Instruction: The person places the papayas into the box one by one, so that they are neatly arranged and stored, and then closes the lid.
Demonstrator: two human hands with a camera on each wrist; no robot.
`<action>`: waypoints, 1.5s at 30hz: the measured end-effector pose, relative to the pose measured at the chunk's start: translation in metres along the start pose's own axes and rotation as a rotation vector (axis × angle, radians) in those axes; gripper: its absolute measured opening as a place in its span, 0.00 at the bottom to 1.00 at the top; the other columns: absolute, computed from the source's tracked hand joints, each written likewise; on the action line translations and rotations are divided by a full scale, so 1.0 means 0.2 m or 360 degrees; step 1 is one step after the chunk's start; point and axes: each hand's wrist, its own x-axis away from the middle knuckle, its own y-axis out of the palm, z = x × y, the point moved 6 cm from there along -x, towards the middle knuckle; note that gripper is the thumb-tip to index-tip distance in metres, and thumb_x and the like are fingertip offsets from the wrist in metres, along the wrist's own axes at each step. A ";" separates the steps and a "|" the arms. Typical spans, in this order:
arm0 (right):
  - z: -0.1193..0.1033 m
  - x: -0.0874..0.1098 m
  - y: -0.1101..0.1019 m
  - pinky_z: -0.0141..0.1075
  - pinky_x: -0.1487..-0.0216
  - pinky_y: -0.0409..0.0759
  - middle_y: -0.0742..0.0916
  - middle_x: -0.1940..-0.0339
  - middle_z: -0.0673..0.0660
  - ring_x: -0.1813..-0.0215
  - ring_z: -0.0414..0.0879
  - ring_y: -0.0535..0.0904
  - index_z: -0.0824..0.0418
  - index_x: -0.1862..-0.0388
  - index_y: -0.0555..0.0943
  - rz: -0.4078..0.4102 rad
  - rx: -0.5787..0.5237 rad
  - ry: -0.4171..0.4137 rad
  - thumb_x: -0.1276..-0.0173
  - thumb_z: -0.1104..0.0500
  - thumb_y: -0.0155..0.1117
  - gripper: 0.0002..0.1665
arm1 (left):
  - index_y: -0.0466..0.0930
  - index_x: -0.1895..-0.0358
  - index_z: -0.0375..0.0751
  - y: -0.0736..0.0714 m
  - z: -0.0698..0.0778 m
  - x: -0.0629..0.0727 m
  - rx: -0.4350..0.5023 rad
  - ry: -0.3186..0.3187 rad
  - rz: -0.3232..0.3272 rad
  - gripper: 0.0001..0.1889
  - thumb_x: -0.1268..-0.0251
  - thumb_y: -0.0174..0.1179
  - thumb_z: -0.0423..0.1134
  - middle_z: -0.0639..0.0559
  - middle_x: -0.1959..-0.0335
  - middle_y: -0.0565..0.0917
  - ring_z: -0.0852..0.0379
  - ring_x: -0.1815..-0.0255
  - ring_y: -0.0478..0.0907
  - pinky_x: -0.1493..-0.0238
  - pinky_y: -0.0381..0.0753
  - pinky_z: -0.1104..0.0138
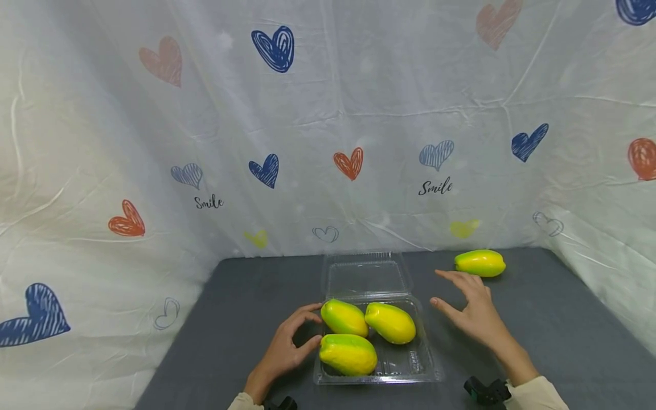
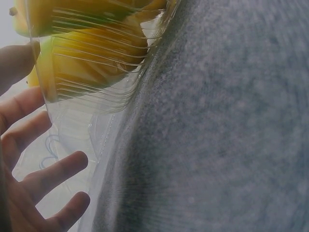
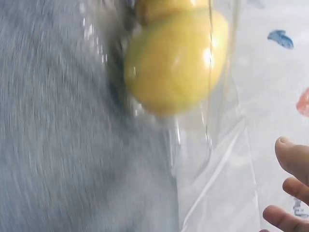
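Observation:
A clear plastic clamshell container [image 1: 405, 364] sits on the table with its lid [image 1: 366, 276] folded back. Three yellow-green papayas lie in it: one at back left [image 1: 344, 318], one at back right [image 1: 391, 323] and one at front left [image 1: 348, 354]. My left hand [image 1: 284, 344] is at the container's left side, thumb and fingers spread, some fingertips right at the rim in the left wrist view. To the right of the container, my right hand [image 1: 476, 313] hovers with fingers extended and nothing in it. A fourth papaya [image 1: 480, 263] lies just beyond that hand.
The grey cloth-covered table [image 1: 241, 296] ends at a pale curtain [image 1: 307, 114] printed with hearts, which also hangs along both sides. Dark wrist cameras [image 1: 487, 392] are strapped on above the cream sleeves [image 1: 538, 394].

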 end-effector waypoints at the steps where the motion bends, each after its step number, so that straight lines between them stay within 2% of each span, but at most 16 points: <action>1: 0.02 0.00 -0.01 0.70 0.46 0.60 0.80 0.36 0.68 0.36 0.68 0.70 0.59 0.33 0.78 0.0012 0.0010 -0.0002 0.41 0.56 0.79 0.36 | 0.81 0.47 0.53 0.00 0.00 0.00 0.0002 -0.0004 0.0001 0.12 0.30 0.66 0.46 0.65 0.30 0.75 0.53 0.26 0.72 0.30 0.71 0.39; 8: 0.09 -0.01 -0.10 0.64 0.50 0.60 0.81 0.38 0.70 0.38 0.69 0.70 0.61 0.35 0.78 0.0089 0.0080 -0.0015 0.42 0.59 0.79 0.36 | 0.81 0.48 0.53 -0.01 0.01 0.00 -0.0028 0.0017 0.0015 0.12 0.31 0.66 0.45 0.63 0.30 0.75 0.53 0.27 0.73 0.31 0.72 0.40; 13: 0.16 -0.02 -0.13 0.64 0.52 0.59 0.81 0.38 0.69 0.38 0.68 0.69 0.62 0.35 0.78 0.0123 0.0135 0.0035 0.42 0.58 0.79 0.36 | 0.80 0.48 0.55 -0.01 0.01 0.00 -0.0031 0.0020 0.0019 0.11 0.31 0.66 0.45 0.64 0.30 0.75 0.53 0.27 0.73 0.31 0.73 0.41; 20: 0.24 -0.02 -0.17 0.54 0.58 0.56 0.81 0.39 0.70 0.45 0.68 0.69 0.62 0.36 0.79 0.0186 0.0273 0.0052 0.43 0.58 0.80 0.35 | 0.79 0.47 0.57 0.00 0.00 0.00 -0.0030 0.0029 -0.0004 0.11 0.29 0.65 0.46 0.62 0.29 0.75 0.51 0.28 0.73 0.32 0.73 0.39; 29: 0.31 -0.07 -0.23 0.61 0.58 0.58 0.79 0.37 0.73 0.41 0.74 0.66 0.62 0.34 0.77 0.0152 0.0351 0.0106 0.38 0.54 0.76 0.34 | 0.79 0.48 0.58 0.00 -0.01 0.00 -0.0008 0.0004 -0.0001 0.11 0.30 0.66 0.46 0.64 0.30 0.75 0.53 0.27 0.72 0.31 0.71 0.40; 41: 0.41 -0.08 -0.25 0.62 0.58 0.57 0.77 0.36 0.75 0.40 0.75 0.65 0.63 0.34 0.77 0.0174 0.0387 0.0104 0.36 0.54 0.75 0.34 | 0.79 0.47 0.60 0.00 -0.01 0.01 -0.0005 -0.0005 -0.0020 0.12 0.30 0.65 0.48 0.65 0.29 0.74 0.55 0.26 0.71 0.29 0.71 0.41; 45: 0.43 -0.11 -0.25 0.64 0.56 0.58 0.75 0.34 0.76 0.38 0.77 0.64 0.63 0.33 0.75 0.0127 0.0388 0.0108 0.34 0.52 0.74 0.34 | 0.79 0.48 0.59 0.00 -0.01 0.00 -0.0003 0.0000 -0.0009 0.11 0.30 0.65 0.48 0.66 0.29 0.74 0.55 0.26 0.71 0.30 0.71 0.41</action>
